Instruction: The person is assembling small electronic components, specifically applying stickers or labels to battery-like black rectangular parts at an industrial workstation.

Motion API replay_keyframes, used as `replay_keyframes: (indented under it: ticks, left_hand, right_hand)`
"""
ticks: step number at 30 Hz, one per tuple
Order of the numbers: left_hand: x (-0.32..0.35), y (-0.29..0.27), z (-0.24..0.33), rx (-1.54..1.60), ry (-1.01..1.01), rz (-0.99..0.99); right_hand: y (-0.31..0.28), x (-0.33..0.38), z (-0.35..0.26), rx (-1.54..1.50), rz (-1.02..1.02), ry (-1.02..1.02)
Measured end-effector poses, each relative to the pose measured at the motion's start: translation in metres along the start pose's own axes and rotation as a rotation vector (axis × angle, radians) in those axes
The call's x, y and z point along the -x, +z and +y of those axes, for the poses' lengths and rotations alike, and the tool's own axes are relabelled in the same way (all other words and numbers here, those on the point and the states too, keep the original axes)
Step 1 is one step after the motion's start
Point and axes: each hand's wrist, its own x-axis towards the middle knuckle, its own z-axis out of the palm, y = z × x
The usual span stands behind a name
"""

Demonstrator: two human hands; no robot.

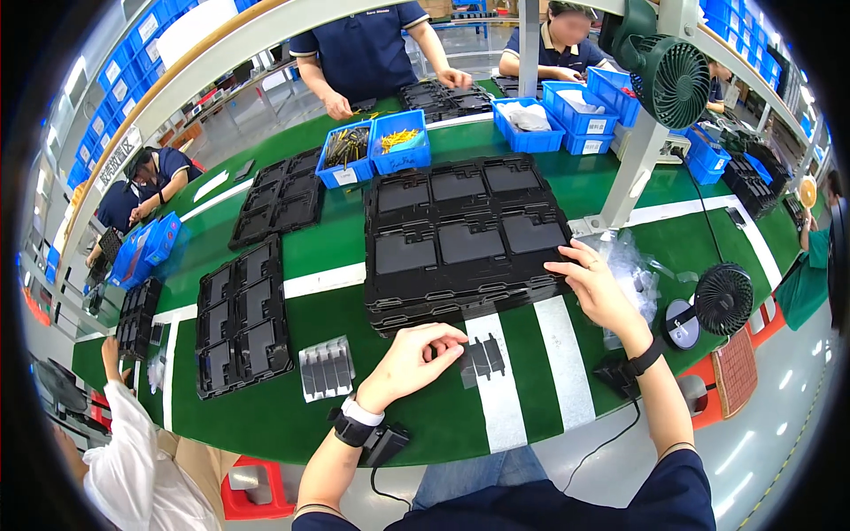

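Head view: the left hand (412, 358) is loosely curled, thumb and fingers drawn together beside some dark strips (489, 356) lying on the table (425, 425); whether it pinches them, I cannot tell. The right hand (602, 288) is spread, fingertips at the right edge of a stack of black trays (460, 301).

A sideways push from the right hand could knock the trays out of line, and a careless pull on the thin-looking strips could bend them. The crumpled clear plastic (624, 279) near the right hand might snag on the wrist.

The top tray has six compartments, each with a flat dark panel. Behind it, one blue bin (403, 161) holds yellow pieces (398, 140); the adjoining blue bin (359, 171) holds dark, slender pieces (345, 146).
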Motion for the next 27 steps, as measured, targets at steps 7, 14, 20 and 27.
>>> replay_keyframes:
  ticks: [7,14,20,27]
  left_hand:
    - [-0.003,0.009,-0.02,-0.097,-0.094,-0.097]
    - [-0.008,0.009,-0.019,-0.102,-0.068,-0.149]
    - [-0.004,0.012,-0.014,-0.145,-0.056,-0.084]
    - [-0.002,0.013,-0.012,-0.185,-0.004,-0.048]
  right_hand:
    - [0.004,-0.007,-0.002,-0.053,-0.009,0.009]
    - [-0.006,-0.002,-0.002,-0.064,-0.061,0.015]
    - [-0.012,-0.006,-0.008,-0.009,-0.097,-0.02]
    - [-0.013,-0.006,-0.009,0.034,-0.127,0.02]
